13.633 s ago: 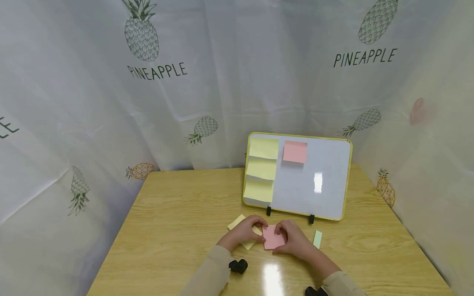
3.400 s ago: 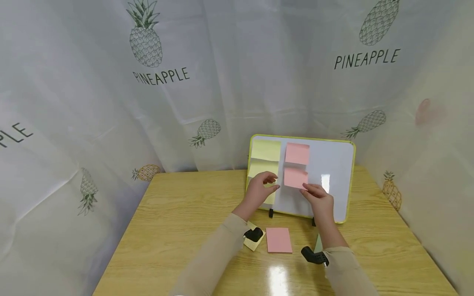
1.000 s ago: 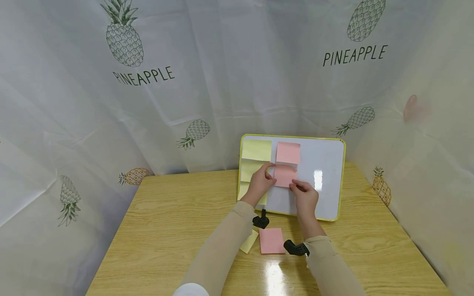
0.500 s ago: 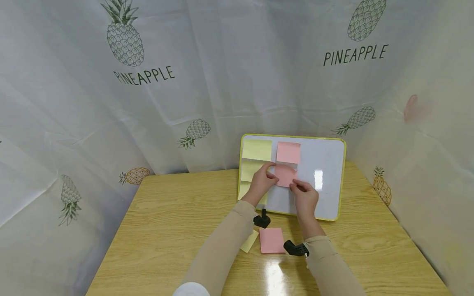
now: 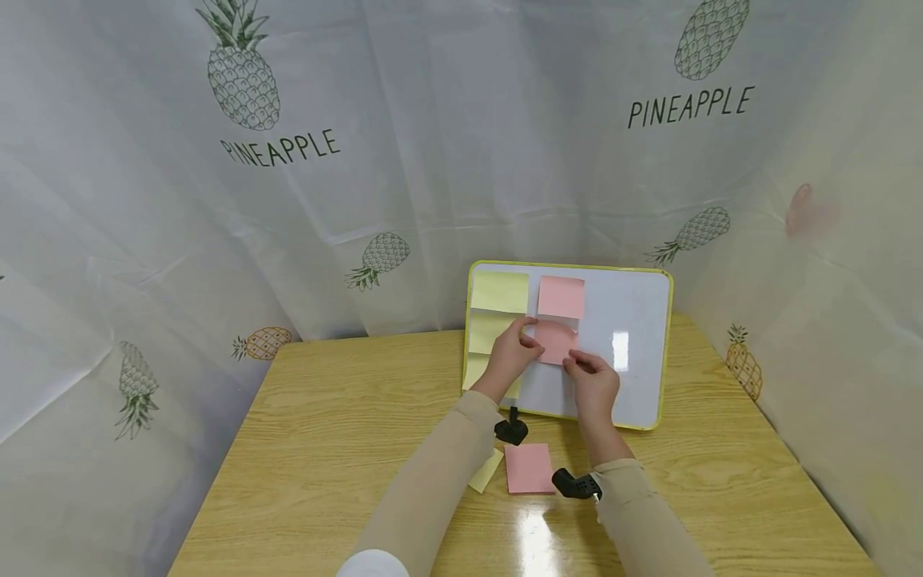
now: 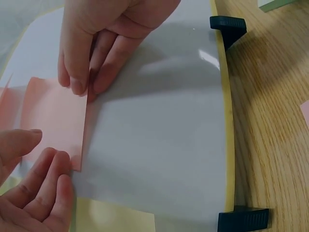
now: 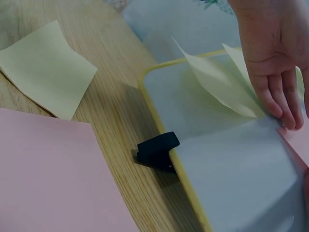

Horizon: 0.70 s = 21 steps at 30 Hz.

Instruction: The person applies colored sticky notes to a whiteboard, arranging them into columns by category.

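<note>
A pink sticky note lies against the whiteboard, below another pink note. My left hand holds its left side, fingertips touching the paper near the edge. At the note's lower right corner my right hand pinches it between thumb and fingers, seen clearly in the left wrist view, where the note bows slightly. In the right wrist view the left hand reaches down beside the yellow notes; the right hand is mostly outside that view.
Yellow notes form a column on the board's left side. Black clips support its lower edge. On the wooden table lie a pink note pad and a yellow pad. A pale green pad shows in the left wrist view.
Both hands went from the pink pad on the table to the board, where a second pink note now sits. The left hand then moved onto that note; over the last second, both hands barely moved.
</note>
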Motion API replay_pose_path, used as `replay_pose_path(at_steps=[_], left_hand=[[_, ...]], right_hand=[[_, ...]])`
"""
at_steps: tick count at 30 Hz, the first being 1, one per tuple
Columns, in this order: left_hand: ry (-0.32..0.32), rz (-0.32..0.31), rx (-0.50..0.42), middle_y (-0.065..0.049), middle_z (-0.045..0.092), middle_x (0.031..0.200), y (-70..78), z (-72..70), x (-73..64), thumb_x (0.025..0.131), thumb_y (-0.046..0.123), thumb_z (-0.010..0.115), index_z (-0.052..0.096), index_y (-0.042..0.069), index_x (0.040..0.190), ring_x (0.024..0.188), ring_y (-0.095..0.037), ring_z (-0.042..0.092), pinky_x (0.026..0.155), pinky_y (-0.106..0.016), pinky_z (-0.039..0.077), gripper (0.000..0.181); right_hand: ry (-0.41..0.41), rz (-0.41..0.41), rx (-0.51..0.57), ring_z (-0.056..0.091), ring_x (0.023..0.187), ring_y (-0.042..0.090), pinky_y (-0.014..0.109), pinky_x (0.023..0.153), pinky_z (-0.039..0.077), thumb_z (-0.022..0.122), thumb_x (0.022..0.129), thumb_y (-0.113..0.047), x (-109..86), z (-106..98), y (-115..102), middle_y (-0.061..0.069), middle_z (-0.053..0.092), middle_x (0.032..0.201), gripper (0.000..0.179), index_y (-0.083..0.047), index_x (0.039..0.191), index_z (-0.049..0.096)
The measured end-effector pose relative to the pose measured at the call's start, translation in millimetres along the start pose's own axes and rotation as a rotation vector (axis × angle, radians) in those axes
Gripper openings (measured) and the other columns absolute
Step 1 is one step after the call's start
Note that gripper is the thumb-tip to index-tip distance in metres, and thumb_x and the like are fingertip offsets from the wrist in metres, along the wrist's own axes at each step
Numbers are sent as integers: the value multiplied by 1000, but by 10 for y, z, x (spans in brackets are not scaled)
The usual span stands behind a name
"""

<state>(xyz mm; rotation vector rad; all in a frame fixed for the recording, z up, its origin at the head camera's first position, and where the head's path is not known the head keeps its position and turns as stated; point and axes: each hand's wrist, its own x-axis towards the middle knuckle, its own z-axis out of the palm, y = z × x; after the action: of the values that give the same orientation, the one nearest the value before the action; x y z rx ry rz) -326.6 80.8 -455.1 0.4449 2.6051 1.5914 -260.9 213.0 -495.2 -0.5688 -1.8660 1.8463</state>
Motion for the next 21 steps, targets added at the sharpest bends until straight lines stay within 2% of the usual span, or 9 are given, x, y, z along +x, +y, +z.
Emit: replay_pose_path(at_steps=[3, 10, 17, 21], left_hand=[[5, -2, 2, 5, 61, 79, -1, 12, 12, 88, 11, 74, 55, 18, 135, 69, -10, 58, 63, -27, 48, 52], [-1, 4, 4, 4, 61, 79, 5, 18, 22, 88, 12, 74, 54, 18, 136, 69, -11, 58, 62, -28, 48, 52], [-15, 18, 4, 4, 60, 78, 26, 31, 19, 88, 11, 73, 53, 17, 136, 66, -11, 59, 60, -27, 48, 52], [-24, 15, -4, 3, 60, 77, 38, 49, 24, 87, 10, 74, 54, 17, 135, 65, -11, 59, 59, -27, 47, 52]], right_hand=[[-6, -6, -25, 65, 87, 15, 15, 71, 51, 72, 90, -10, 0, -11, -13, 14, 66, 104, 21, 0, 108, 72], [-49, -48, -197, 62, 94, 20, 13, 69, 48, 74, 88, -14, 18, -126, -18, 14, 69, 104, 22, -2, 106, 72], [-136, -71, -315, 60, 92, 18, 22, 70, 47, 75, 88, -23, 22, -311, 10, 10, 69, 103, 27, -5, 107, 72], [-211, -110, -340, 61, 87, 17, 24, 68, 47, 75, 88, -21, 7, -401, 2, 10, 69, 97, 25, -4, 106, 72]])
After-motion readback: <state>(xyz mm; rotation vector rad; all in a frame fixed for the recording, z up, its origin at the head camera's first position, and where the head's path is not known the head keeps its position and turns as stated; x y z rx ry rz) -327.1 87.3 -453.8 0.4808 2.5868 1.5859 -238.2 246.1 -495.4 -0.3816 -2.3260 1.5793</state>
